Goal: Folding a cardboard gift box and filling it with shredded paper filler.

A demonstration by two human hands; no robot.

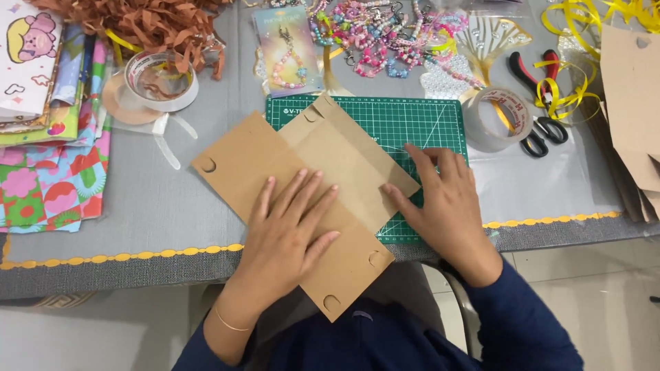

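Both hands, left (289, 223) and right (443, 199), likely flatten cardboard (302, 185), hiding mat (412, 124).

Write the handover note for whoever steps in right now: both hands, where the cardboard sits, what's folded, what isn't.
Left hand: open, pressed flat on the brown die-cut cardboard sheet.
Right hand: open, fingers on the edge of the sheet's folded-over flap.
Position: the sheet lies diagonally across the green cutting mat on the grey table, its near corner overhanging the table edge.
Done: one flap is folded over the middle.
Left: the left part lies flat, unfolded; nothing looks taped. Clear tape roll and red-handled scissors sit at right.
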